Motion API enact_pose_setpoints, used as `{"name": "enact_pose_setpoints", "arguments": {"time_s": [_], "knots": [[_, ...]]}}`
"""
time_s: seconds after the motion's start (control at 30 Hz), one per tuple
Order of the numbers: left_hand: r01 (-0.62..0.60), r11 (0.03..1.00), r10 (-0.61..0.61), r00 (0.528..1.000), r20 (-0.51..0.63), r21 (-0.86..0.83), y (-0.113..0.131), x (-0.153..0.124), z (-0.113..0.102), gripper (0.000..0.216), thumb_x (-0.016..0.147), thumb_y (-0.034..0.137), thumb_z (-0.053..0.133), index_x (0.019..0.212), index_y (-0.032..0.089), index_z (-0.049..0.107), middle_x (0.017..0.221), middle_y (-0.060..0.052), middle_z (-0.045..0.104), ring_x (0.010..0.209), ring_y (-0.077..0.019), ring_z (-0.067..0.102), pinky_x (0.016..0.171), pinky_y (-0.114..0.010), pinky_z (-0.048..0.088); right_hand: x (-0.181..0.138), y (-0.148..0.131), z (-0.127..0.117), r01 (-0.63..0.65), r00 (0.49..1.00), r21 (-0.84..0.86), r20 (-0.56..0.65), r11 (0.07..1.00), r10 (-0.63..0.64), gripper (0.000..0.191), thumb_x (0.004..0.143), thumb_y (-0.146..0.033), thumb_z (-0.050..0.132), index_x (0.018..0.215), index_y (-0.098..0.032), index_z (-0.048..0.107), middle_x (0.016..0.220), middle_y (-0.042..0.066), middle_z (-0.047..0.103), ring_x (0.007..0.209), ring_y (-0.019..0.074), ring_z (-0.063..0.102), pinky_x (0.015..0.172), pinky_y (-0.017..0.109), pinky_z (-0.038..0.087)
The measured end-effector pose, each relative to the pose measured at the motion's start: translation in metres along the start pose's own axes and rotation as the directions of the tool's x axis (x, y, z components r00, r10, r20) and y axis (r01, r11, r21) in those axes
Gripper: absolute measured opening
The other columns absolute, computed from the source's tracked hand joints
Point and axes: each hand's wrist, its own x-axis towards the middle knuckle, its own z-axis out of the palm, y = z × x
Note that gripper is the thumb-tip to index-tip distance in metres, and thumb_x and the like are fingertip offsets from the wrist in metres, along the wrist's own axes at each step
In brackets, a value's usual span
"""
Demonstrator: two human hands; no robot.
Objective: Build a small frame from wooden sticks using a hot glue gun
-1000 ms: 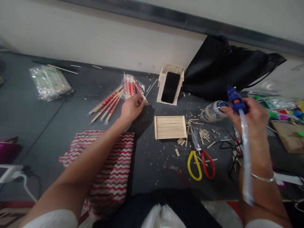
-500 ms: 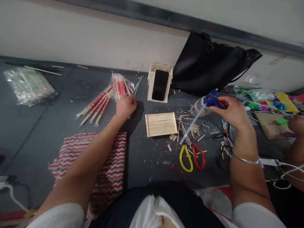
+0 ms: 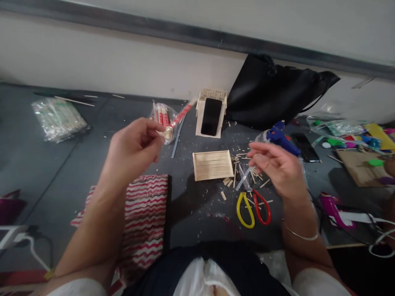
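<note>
My left hand (image 3: 135, 144) is closed on a wrapped pair of chopsticks (image 3: 182, 116) with a red-printed sleeve, tilted up to the right. Behind it lies a clear bag of similar chopsticks (image 3: 162, 117). My right hand (image 3: 274, 164) is raised with its fingers partly apart and nothing visible in them. Beyond it a blue glue gun (image 3: 282, 139) rests in a clear container; its glue stick (image 3: 243, 179) passes behind my fingers. Between my hands lies a small tray of glued wooden sticks (image 3: 212, 165). Scissors (image 3: 253, 209) with one yellow and one red handle lie nearer me.
A phone (image 3: 211, 116) leans on a stick-built stand at the back, beside a black bag (image 3: 277, 92). Cut stick pieces litter the table near the scissors. A striped cloth (image 3: 146, 213) lies front left, a packet of sticks (image 3: 60, 119) back left. Another person's hand (image 3: 389, 163) is at far right.
My left hand has lifted the wrapped chopsticks and drawn back toward me. My right hand has let go of the glue gun and moved left and nearer. A second dark phone now shows.
</note>
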Motion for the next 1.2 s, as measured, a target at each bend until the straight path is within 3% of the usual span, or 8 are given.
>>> {"name": "enact_pose_setpoints", "arguments": {"time_s": [0.17, 0.43, 0.53, 0.7, 0.83, 0.9, 1.03, 1.2], "knots": [[0.032, 0.988, 0.030, 0.920, 0.390, -0.153, 0.013, -0.020, -0.005, 0.022, 0.076, 0.032, 0.071, 0.097, 0.026, 0.073, 0.071, 0.004, 0.066, 0.046, -0.0086, 0.060, 0.042, -0.021, 0.046, 0.003, 0.000, 0.033, -0.220, 0.971, 0.494, 0.193, 0.841, 0.141, 0.054, 0.076, -0.063, 0.082, 0.109, -0.022, 0.075, 0.082, 0.001, 0.069, 0.057, 0.0104, 0.058, 0.040, 0.022, 0.042], [0.135, 0.988, -0.046, 0.694, 0.719, -0.068, 0.002, -0.022, 0.026, 0.027, 0.079, 0.040, 0.063, 0.094, 0.020, 0.073, 0.062, 0.002, 0.061, 0.041, -0.0094, 0.053, 0.041, -0.021, 0.045, 0.004, -0.003, 0.031, -0.039, 0.979, 0.568, -0.143, 0.822, 0.145, 0.038, 0.069, -0.061, 0.087, 0.076, -0.025, 0.076, 0.055, -0.004, 0.054, 0.047, 0.0097, 0.048, 0.037, 0.023, 0.034], [0.197, 0.978, -0.083, 0.662, 0.745, -0.066, 0.000, -0.029, 0.045, 0.024, 0.077, 0.040, 0.062, 0.083, 0.018, 0.069, 0.058, 0.003, 0.056, 0.040, -0.0092, 0.051, 0.040, -0.021, 0.044, -0.004, 0.000, 0.040, -0.018, 0.983, 0.570, -0.139, 0.821, 0.117, 0.035, 0.074, -0.058, 0.085, 0.078, -0.025, 0.077, 0.055, -0.004, 0.056, 0.046, 0.0099, 0.048, 0.038, 0.024, 0.036], [0.231, 0.965, -0.074, 0.688, 0.722, -0.122, 0.000, -0.037, 0.056, 0.028, 0.080, 0.042, 0.062, 0.089, 0.017, 0.069, 0.057, 0.005, 0.054, 0.040, -0.0087, 0.052, 0.041, -0.019, 0.042, -0.021, 0.003, 0.067, -0.112, 0.993, 0.542, 0.093, 0.833, 0.073, 0.031, 0.087, -0.055, 0.075, 0.079, -0.025, 0.077, 0.052, -0.005, 0.056, 0.044, 0.0094, 0.050, 0.046, 0.027, 0.041], [0.238, 0.970, -0.094, 0.554, 0.827, -0.049, -0.003, -0.031, 0.052, 0.035, 0.083, 0.048, 0.061, 0.092, 0.016, 0.071, 0.057, 0.005, 0.053, 0.039, -0.0075, 0.046, 0.039, -0.019, 0.037, -0.025, 0.003, 0.074, -0.221, 0.963, 0.513, 0.251, 0.829, 0.102, 0.030, 0.085, -0.058, 0.076, 0.082, -0.027, 0.078, 0.058, -0.005, 0.059, 0.047, 0.0100, 0.050, 0.047, 0.027, 0.041], [0.229, 0.973, -0.102, 0.529, 0.842, -0.027, -0.005, -0.027, 0.049, 0.038, 0.085, 0.053, 0.060, 0.091, 0.017, 0.072, 0.059, 0.005, 0.053, 0.038, -0.0062, 0.040, 0.037, -0.018, 0.032, -0.022, 0.004, 0.069, -0.240, 0.954, 0.509, 0.281, 0.827, 0.104, 0.032, 0.081, -0.057, 0.080, 0.095, -0.027, 0.079, 0.060, -0.005, 0.059, 0.048, 0.0099, 0.048, 0.047, 0.027, 0.041], [0.145, 0.989, -0.068, 0.573, 0.817, -0.019, -0.005, -0.020, 0.043, 0.039, 0.086, 0.053, 0.059, 0.078, 0.016, 0.070, 0.059, 0.003, 0.053, 0.043, -0.0066, 0.039, 0.040, -0.018, 0.030, -0.012, 0.005, 0.052, -0.090, 0.996, 0.580, 0.051, 0.810, 0.074, 0.040, 0.084, -0.060, 0.076, 0.108, -0.027, 0.077, 0.062, -0.005, 0.055, 0.049, 0.0091, 0.044, 0.043, 0.024, 0.036], [-0.068, 0.997, 0.056, 0.527, 0.848, -0.023, -0.006, -0.008, 0.025, 0.034, 0.086, 0.046, 0.058, 0.078, 0.019, 0.076, 0.064, -0.001, 0.065, 0.058, -0.0124, 0.053, 0.055, -0.021, 0.043, 0.000, -0.003, 0.026, -0.014, 0.982, 0.477, -0.158, 0.879, 0.101, 0.029, 0.076, -0.052, 0.083, 0.077, -0.025, 0.075, 0.058, -0.003, 0.055, 0.047, 0.0094, 0.045, 0.037, 0.024, 0.028]]}}
